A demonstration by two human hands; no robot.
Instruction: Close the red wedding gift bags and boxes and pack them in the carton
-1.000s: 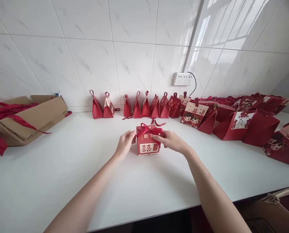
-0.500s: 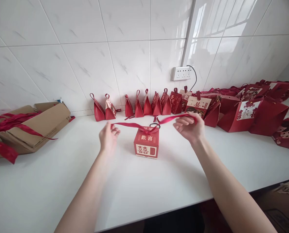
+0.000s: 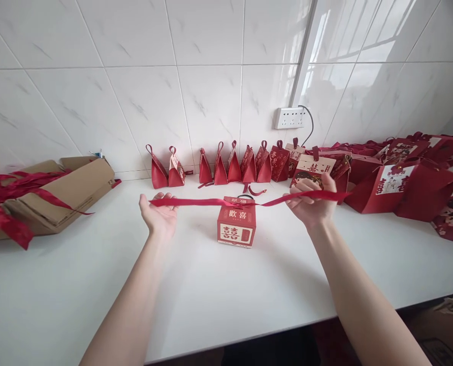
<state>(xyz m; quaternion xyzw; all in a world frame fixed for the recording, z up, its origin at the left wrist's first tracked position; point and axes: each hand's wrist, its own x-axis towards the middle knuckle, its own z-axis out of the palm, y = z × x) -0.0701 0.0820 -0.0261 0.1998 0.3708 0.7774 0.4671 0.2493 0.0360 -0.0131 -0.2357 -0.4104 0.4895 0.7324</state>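
A red ribbon (image 3: 207, 202) stretches nearly level between my two hands and passes over the top of a small red gift box (image 3: 236, 231) with cream panels and Chinese characters. My left hand (image 3: 160, 216), palm up with fingers curled, holds the ribbon near its left end. On the other side my right hand (image 3: 312, 206) has the ribbon across its curled fingers, thumb raised, and a loose end sticks out to the right. The box stands upright on the white table (image 3: 211, 300); neither hand touches it. A dark ring-shaped loop (image 3: 245, 196) shows behind its top.
Several small red gift bags (image 3: 221, 170) line the tiled wall. Larger red bags (image 3: 426, 188) crowd the right side. At the left lies a cardboard box (image 3: 74, 188) with red ribbons on it. A power strip (image 3: 289, 118) is on the wall.
Both hands have spread apart and turned their palms upward, pulling the ribbon straighter and flatter across the box. The view has shifted slightly; the box stays in its place.
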